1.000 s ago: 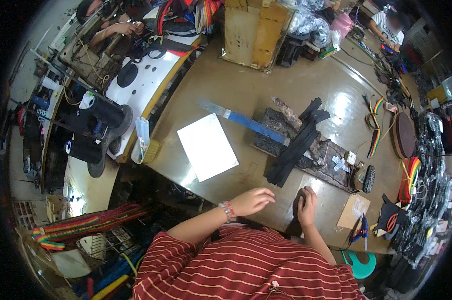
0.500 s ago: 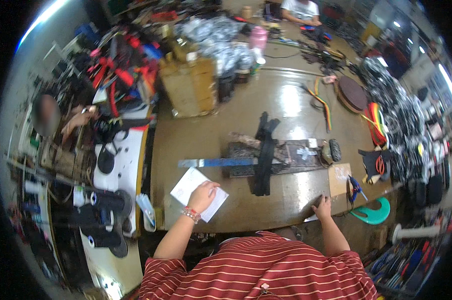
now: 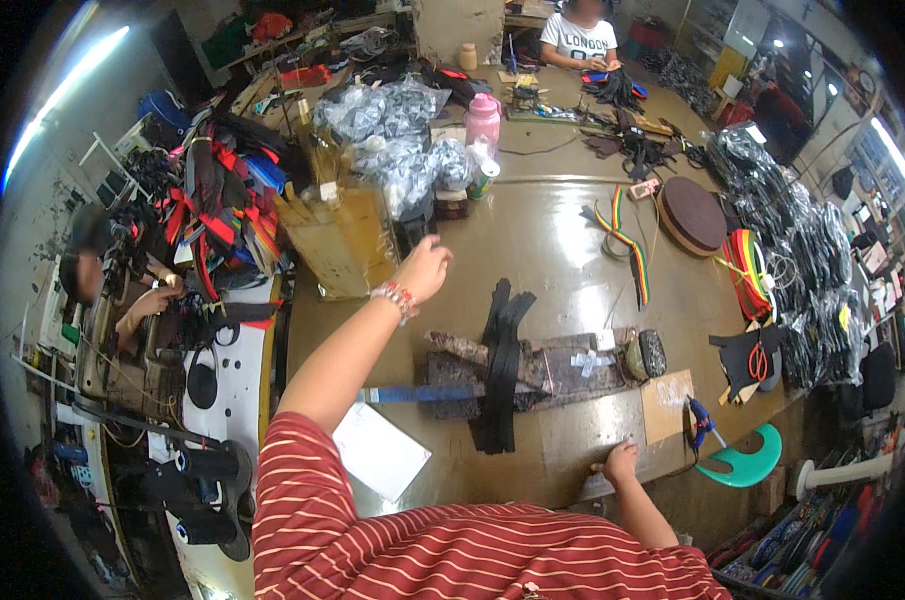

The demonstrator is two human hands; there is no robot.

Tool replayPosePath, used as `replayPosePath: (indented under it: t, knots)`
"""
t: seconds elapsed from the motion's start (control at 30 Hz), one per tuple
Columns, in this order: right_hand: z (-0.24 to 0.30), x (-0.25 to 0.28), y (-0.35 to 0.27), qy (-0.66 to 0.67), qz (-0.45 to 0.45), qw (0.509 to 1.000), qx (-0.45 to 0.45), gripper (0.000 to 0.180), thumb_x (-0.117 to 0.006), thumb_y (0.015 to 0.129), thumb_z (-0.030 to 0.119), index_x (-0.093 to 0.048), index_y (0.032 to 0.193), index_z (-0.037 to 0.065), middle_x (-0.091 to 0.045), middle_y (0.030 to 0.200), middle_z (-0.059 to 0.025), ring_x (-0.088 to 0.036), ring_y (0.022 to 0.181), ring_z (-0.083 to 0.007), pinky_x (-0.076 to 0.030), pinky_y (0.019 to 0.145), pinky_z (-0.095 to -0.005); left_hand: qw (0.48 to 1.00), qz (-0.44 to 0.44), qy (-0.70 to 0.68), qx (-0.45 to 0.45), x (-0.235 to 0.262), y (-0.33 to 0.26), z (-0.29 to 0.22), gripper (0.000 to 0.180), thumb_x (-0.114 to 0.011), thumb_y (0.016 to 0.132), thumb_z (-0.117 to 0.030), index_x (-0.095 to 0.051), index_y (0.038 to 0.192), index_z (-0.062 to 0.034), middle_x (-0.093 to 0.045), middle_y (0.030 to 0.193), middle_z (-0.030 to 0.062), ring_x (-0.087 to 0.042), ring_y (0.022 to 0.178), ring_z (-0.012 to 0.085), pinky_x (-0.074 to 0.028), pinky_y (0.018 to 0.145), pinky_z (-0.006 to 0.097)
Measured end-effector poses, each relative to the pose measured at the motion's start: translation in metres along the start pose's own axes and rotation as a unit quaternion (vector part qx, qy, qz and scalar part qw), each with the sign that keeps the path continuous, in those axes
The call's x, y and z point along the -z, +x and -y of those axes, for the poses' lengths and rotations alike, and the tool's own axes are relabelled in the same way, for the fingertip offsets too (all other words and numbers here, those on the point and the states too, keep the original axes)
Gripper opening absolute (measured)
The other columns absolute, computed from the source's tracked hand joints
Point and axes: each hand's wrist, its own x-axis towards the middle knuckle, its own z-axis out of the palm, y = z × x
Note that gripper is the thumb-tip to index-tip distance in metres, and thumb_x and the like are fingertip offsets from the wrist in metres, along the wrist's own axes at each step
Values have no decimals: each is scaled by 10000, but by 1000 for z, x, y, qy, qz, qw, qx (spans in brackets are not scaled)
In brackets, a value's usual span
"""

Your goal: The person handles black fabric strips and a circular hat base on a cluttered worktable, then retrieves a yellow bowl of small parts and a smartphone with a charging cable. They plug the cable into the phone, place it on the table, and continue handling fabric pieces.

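Observation:
My left hand (image 3: pixel 424 270), with a beaded bracelet at its wrist, reaches over the table beside a brown carton (image 3: pixel 337 240) wrapped in clear plastic. Its fingers are apart and slightly bent, with nothing seen in them. A white sheet or pad (image 3: pixel 380 452) lies under my left forearm. At the table's front edge is my right hand (image 3: pixel 620 462), its fingers curled; a pale thing shows just below it, too small to make out. Between the hands, black strips (image 3: pixel 499 370) lie across a dark worn board (image 3: pixel 562 372) and a blue ruler-like strip (image 3: pixel 422 393).
Near my right hand are a cardboard piece (image 3: pixel 668 410), a blue glue gun (image 3: pixel 696 425) and a green curved piece (image 3: pixel 747 460). Farther off stand a pink bottle (image 3: pixel 482 122), a brown roll (image 3: pixel 692 215) and plastic-wrapped bundles (image 3: pixel 787 240). Other people work at far and left.
My left hand has left the white sheet and moved forward toward the carton. My right hand stays at the table's front edge. The whole view has shifted.

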Motion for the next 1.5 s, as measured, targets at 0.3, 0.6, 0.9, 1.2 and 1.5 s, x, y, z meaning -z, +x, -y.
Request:
replayPosePath:
  t: [0.3, 0.6, 0.9, 1.2, 1.5]
  knots:
    - [-3, -15, 11, -88, 35, 995, 2, 1230, -763, 621, 515, -30, 1357, -144, -85, 1398, -384, -206, 1303, -472, -264, 1065, -437, 914, -195, 226, 274, 8, 135, 56, 639, -574, 812, -175, -289, 1381, -128, -445, 1217, 182, -465, 1095, 334, -413, 901, 432]
    - [4, -11, 12, -168, 97, 981, -8, 1216, -707, 650, 575, -35, 1355, -154, -62, 1396, -395, -214, 1296, -483, -292, 1051, -422, 944, -262, 140, -143, -29, 121, -52, 392, -490, 742, -5, -633, 1062, -181, -467, 723, 19, -473, 687, 213, -390, 622, 358]
    - [3, -5, 2, -155, 40, 987, 5, 681, -479, 879, 230, -173, 1320, -189, -153, 1355, -427, -356, 1216, -483, -414, 960, -399, 984, -24, 174, 19, -108, 181, 14, 349, -563, 763, -119, -565, 1105, -49, -491, 1197, 188, -498, 1095, 334, -429, 911, 425]
    - [3, 1, 1, -269, 51, 957, 96, 536, -432, 869, 150, -321, 1261, -198, -274, 1335, -394, -364, 1172, -553, -409, 929, -498, 935, 5, 346, 75, -45, 196, 96, 329, -500, 814, -119, -576, 1122, -208, -537, 1031, 39, -504, 963, 221, -406, 778, 387]
    - [-9, -19, 20, -246, 24, 964, 93, 687, -537, 834, 297, -331, 1237, -220, -300, 1329, -381, -344, 1197, -544, -366, 969, -511, 947, -262, 179, 43, 45, 179, 52, 187, -473, 850, -150, -570, 735, -39, -563, 946, 118, -562, 857, 296, -475, 718, 438]
